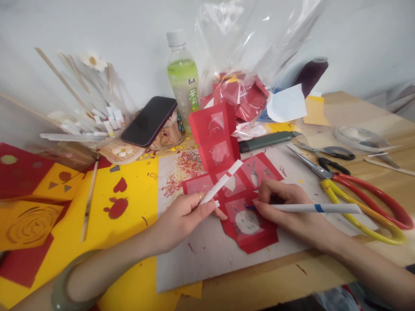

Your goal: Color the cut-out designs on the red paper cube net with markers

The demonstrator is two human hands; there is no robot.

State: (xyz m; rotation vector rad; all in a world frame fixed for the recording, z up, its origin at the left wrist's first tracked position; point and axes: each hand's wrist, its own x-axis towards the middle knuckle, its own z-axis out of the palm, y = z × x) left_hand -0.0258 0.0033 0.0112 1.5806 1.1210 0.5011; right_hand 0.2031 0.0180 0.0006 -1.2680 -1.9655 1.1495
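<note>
A red paper cutout (231,238) shaped like an unfolded box lies on a white board (184,268). Its panels have cut-out shapes behind clear film, one of them a smiling round face (248,222). My right hand (285,201) grips a white marker with a blue band (333,208), its tip at the film above that face. My left hand (191,216) is closed around a white marker with a red band (223,179), which points up and right. The fingertips of this hand rest at the cutout's left edge.
Scissors with red and yellow handles (389,207) lie to the right, near a green cutter (267,141). Behind stand a drink bottle (183,77), a phone (151,121) and a plastic bag of red scraps (240,95). Yellow paper (129,246) covers the left side.
</note>
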